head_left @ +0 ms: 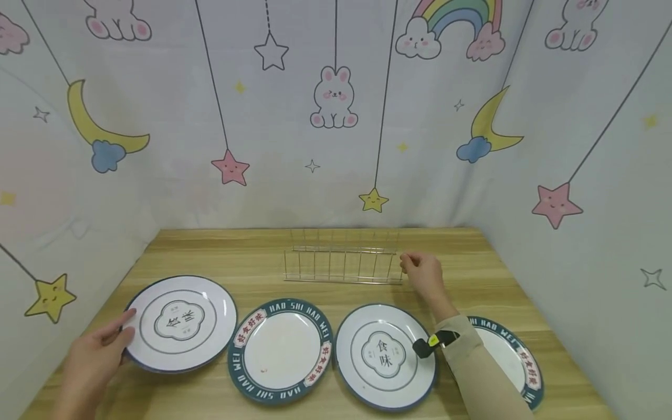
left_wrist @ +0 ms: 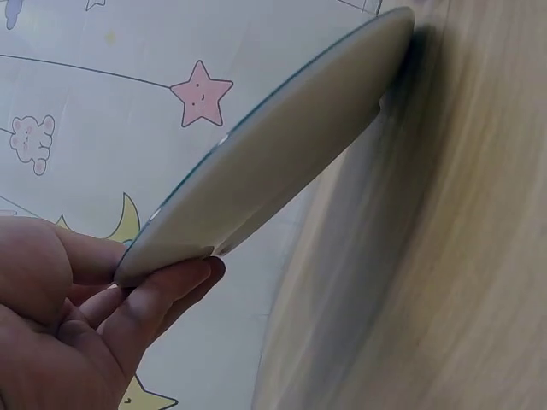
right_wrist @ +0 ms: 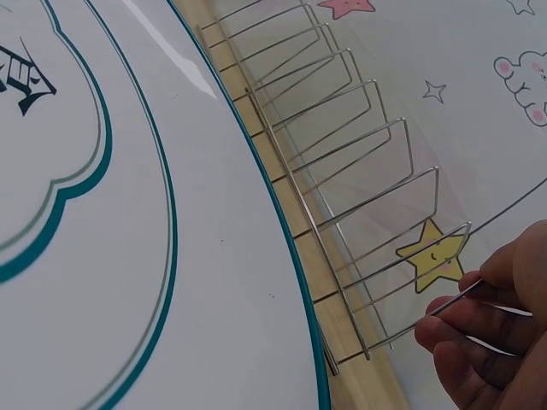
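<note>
At the left of the head view, my left hand [head_left: 97,356] pinches the rim of a white plate [head_left: 210,297] with a thin blue edge and a flower-shaped emblem. In the left wrist view this plate [left_wrist: 282,154] is tilted, its near side raised off the wood, the thumb above and fingers beneath. My right hand [head_left: 424,274] pinches the right end of a wire dish rack [head_left: 343,281] at the back of the table. The right wrist view shows the thumb and fingertips on the end wire of the rack [right_wrist: 367,171].
A green-rimmed plate [head_left: 280,353] and a blue-edged white plate [head_left: 385,382] lie along the front of the wooden table [head_left: 236,242]. Another green-rimmed plate [head_left: 506,356] is partly covered by the right forearm. Printed curtains [head_left: 283,134] enclose the back and sides.
</note>
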`<control>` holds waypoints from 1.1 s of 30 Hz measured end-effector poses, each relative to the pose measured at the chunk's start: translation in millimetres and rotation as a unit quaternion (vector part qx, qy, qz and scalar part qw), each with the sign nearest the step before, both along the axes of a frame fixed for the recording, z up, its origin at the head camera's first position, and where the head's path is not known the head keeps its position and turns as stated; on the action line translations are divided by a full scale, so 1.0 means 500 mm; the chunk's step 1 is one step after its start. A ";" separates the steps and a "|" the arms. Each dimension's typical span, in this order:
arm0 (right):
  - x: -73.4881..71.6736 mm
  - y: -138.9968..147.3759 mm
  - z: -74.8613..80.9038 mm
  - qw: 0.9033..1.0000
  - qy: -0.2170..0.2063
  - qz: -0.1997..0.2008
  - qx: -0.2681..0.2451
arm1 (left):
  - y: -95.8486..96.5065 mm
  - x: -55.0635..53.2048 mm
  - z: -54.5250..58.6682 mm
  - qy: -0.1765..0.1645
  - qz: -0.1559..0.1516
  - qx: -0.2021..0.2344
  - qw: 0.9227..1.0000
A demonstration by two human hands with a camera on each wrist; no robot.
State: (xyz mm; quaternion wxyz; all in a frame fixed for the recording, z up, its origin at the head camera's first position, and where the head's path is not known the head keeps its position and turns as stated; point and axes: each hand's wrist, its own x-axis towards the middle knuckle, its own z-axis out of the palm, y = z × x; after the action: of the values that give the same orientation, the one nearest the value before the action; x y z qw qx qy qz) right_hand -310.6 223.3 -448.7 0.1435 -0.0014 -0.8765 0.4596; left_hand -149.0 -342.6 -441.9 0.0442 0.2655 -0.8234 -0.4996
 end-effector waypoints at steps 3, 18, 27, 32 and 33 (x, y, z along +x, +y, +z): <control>0.000 0.000 -0.001 1.000 -0.003 -0.003 0.001 | 0.016 0.001 0.015 0.023 0.006 -0.009 1.000; -0.003 -0.004 0.000 1.000 -0.001 -0.008 -0.004 | 0.062 -0.022 0.062 0.131 0.045 0.027 0.990; 0.002 -0.007 0.001 1.000 -0.001 -0.014 0.003 | 0.103 -0.043 0.082 0.199 0.027 0.069 0.977; 0.002 -0.010 0.001 0.999 0.039 -0.017 0.007 | 0.124 -0.051 0.087 0.222 0.014 0.067 0.973; 0.002 -0.010 0.000 0.999 0.048 -0.019 0.011 | 0.128 -0.053 0.089 0.224 0.013 0.066 0.972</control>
State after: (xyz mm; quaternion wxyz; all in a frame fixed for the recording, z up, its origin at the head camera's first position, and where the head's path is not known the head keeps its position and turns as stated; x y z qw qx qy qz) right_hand -309.8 218.3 -448.4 0.1937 0.0057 -0.8733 0.4470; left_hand -175.6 -278.7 -397.6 0.2162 0.1598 -0.7540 -0.5993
